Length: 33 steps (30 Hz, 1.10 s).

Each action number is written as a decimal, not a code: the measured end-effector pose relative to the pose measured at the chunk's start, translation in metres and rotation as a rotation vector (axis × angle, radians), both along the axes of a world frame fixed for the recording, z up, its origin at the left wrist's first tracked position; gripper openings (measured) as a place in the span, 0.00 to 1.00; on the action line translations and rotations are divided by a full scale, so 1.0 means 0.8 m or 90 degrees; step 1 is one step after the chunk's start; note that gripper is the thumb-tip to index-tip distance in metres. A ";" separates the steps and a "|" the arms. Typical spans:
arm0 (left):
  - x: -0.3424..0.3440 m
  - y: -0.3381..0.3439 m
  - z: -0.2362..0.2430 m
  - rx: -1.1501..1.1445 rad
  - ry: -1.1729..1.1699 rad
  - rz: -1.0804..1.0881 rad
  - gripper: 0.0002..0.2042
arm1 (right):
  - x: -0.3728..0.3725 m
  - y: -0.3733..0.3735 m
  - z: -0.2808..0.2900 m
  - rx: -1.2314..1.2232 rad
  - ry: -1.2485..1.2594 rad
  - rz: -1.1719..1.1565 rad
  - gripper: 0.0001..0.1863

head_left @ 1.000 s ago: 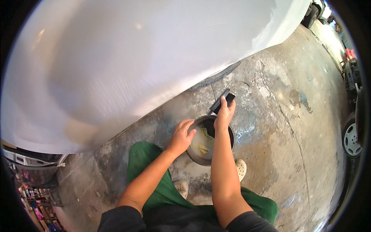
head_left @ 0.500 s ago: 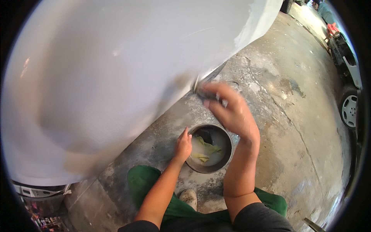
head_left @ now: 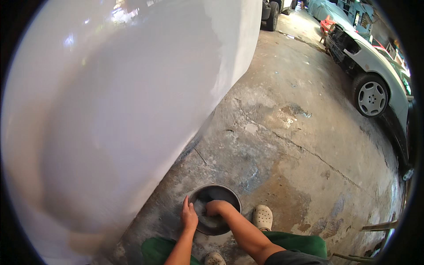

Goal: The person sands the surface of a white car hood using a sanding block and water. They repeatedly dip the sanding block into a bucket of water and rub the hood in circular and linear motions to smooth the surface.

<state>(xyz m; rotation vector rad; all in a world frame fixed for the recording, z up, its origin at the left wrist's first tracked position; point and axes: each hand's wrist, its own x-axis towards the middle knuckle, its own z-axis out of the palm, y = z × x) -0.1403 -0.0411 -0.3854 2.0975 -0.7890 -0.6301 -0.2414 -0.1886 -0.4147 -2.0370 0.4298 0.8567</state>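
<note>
At the bottom of the head view a round dark metal basin (head_left: 235, 199) stands on concrete between my feet. My left hand (head_left: 189, 213) grips its left side, fingers pointing up along the rim, thumb at the edge. My right hand (head_left: 213, 207) reaches down inside the basin; its fingertips and anything they hold are hidden in the murky water. The large pale grey, smooth body panel (head_left: 128, 115) fills the left half of the view, just beyond the basin, with patches of differing shade.
A white car (head_left: 388, 79) with a silver wheel and exposed front stands at right. Farther back are a covered vehicle (head_left: 327, 9), a red object (head_left: 327, 24) and a dark tyre (head_left: 273, 16). A bar (head_left: 377, 226) juts in at lower right. My beige clog (head_left: 262, 215) is beside the basin.
My right hand has moved from beside the panel down into the basin; the black block it carried is out of sight. The view has tilted up, showing more of the garage.
</note>
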 end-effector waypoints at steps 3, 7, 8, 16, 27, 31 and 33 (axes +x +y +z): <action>0.010 0.005 -0.002 0.100 0.034 0.019 0.22 | -0.020 -0.031 0.110 0.009 -0.108 -0.032 0.23; 0.022 -0.011 -0.007 0.113 -0.008 -0.030 0.22 | -0.023 -0.058 0.307 -0.089 -0.336 -0.222 0.25; 0.022 -0.013 -0.008 0.106 -0.045 -0.009 0.21 | -0.015 -0.055 0.349 -0.161 -0.556 -0.320 0.25; 0.020 -0.018 -0.010 0.126 -0.006 0.024 0.19 | 0.160 -0.043 0.422 -0.446 -1.236 -0.503 0.37; 0.024 -0.018 -0.027 0.111 -0.022 0.029 0.20 | 0.191 -0.097 0.601 -0.528 -1.249 -0.814 0.24; 0.027 -0.021 -0.028 0.114 0.035 0.006 0.19 | 0.206 0.004 0.553 -0.725 -1.400 -0.148 0.25; 0.025 -0.020 -0.023 0.089 -0.018 0.015 0.18 | 0.201 -0.018 0.535 -0.731 -1.392 -0.037 0.26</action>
